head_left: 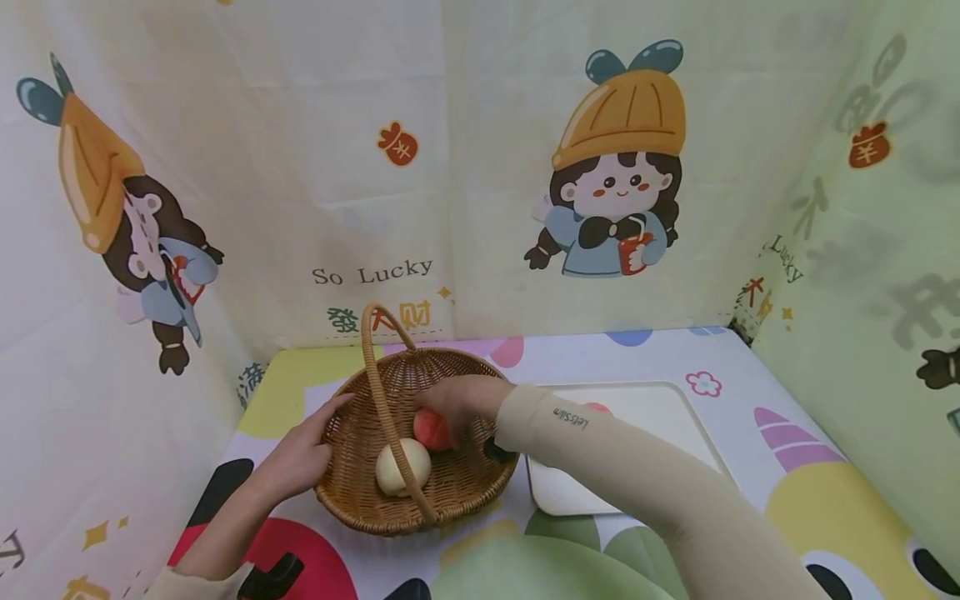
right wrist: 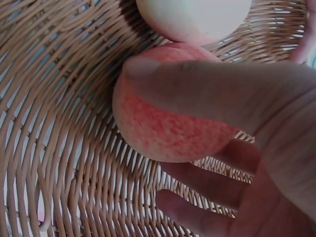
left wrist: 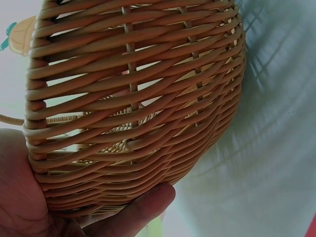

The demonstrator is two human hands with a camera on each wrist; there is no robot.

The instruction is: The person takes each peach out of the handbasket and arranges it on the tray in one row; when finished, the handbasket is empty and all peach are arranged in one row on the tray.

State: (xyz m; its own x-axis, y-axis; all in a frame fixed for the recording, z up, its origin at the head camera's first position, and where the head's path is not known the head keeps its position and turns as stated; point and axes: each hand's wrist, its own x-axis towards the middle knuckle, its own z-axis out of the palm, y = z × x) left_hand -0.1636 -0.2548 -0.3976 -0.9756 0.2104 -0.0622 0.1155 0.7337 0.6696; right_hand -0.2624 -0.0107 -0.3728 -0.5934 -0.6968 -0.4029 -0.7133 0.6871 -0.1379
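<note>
A brown wicker basket (head_left: 352, 508) with a tall arched handle stands on the table. Inside lies a red-pink peach (head_left: 431, 428), which my right hand (head_left: 468, 404) holds. The right wrist view shows the thumb across the peach (right wrist: 173, 131) and the other fingers around its far side, partly hidden. Touching it is a pale, cream-coloured peach (head_left: 402, 467), faintly pink in the right wrist view. My left hand (head_left: 300, 446) grips the basket's left rim. In the left wrist view, one finger lies against the outside of the woven wall (left wrist: 138, 113).
Right of the basket lies a white tray (head_left: 551, 492), partly behind my right forearm. A pinkish thing (head_left: 598, 408) shows on it, mostly hidden by the sleeve. A printed cloth (head_left: 757, 517) covers the table, and printed curtains (head_left: 480, 167) enclose the back and sides.
</note>
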